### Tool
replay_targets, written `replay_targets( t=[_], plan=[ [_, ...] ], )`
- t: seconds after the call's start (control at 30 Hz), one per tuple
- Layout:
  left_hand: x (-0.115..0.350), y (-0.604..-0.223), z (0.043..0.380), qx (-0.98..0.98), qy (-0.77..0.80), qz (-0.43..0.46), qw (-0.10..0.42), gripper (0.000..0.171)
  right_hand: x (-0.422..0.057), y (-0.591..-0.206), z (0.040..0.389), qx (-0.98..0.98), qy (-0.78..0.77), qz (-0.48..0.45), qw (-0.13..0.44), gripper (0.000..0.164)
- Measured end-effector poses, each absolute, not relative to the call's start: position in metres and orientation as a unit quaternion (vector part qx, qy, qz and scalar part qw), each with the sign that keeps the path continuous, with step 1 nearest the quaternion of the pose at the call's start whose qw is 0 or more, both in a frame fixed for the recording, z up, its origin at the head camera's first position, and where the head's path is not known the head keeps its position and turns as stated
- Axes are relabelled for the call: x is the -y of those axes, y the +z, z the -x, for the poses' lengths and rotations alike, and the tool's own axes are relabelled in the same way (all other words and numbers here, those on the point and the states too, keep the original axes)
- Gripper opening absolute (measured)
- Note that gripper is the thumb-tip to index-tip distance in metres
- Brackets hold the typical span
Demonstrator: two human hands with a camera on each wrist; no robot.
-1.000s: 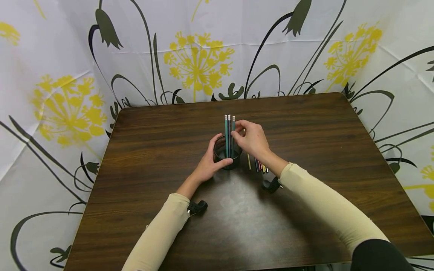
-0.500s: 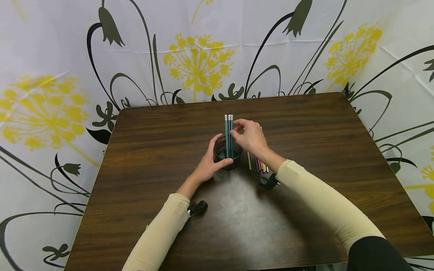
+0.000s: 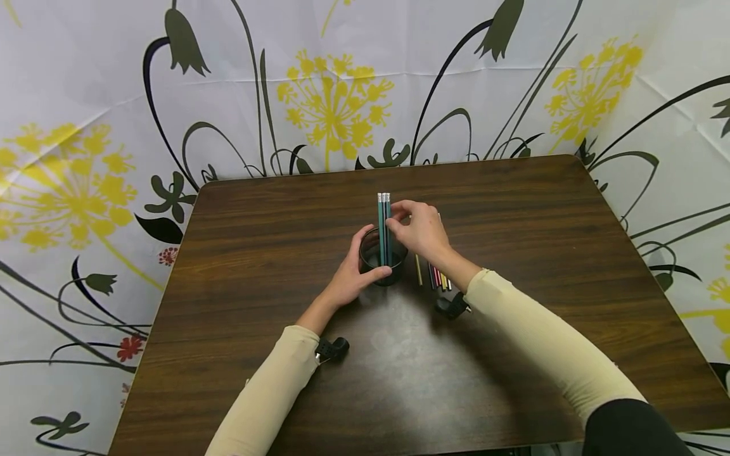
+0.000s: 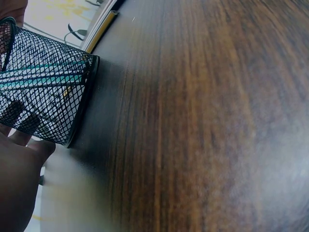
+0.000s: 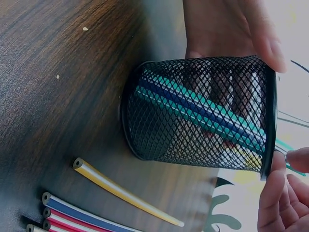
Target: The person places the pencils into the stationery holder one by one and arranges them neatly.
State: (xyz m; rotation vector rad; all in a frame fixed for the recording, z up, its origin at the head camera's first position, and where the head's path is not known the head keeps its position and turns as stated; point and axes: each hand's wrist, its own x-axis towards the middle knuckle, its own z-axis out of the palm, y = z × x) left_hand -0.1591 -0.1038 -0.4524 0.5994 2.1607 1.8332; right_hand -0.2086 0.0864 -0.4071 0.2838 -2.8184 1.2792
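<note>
My left hand (image 3: pixel 348 278) grips the side of a black wire-mesh pencil cup (image 5: pixel 159 130), thumb near its front, fingers around the back. The cup stands upright on the table. Inside it, a few pencils (image 3: pixel 381 221), teal and dark blue with white eraser ends up, stand close together and lean a little. Just above the rim, my right hand (image 3: pixel 421 231) pinches the upper part of a teal pencil whose lower end is in the cup. In the right wrist view, the fingertips (image 5: pixel 273 191) are beside the cup's rim.
Right of the cup lie a yellow pencil (image 5: pixel 125 188), a blue pencil (image 5: pixel 91 212) and a red pencil (image 5: pixel 63 217), with more beside them, partly under my right forearm. The brown wooden table (image 3: pixel 256 253) ends at a flower-patterned curtain (image 3: pixel 228 76).
My right hand has moved slightly left, bringing the teal pencil up against the other pencils in the cup. The left hand keeps its hold on the cup.
</note>
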Motion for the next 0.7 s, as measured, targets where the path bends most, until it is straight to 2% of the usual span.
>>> replay_targets(
  t=[0.2,0.47,0.7],
  plan=[
    [0.101,-0.451,0.158,-0.752,0.618,-0.194,0.120,0.083,-0.102,-0.409,0.213,0.890,0.450,-0.077,0.021,0.027],
    [0.100,-0.453,0.157,-0.760,0.609,-0.202,0.101,0.083,-0.142,-0.430,0.226,0.901,0.433,-0.004,0.032,0.025],
    [0.100,-0.454,0.156,-0.751,0.618,-0.211,0.100,0.082,-0.174,-0.460,0.231,0.923,0.383,0.040,-0.018,0.023]
  ],
)
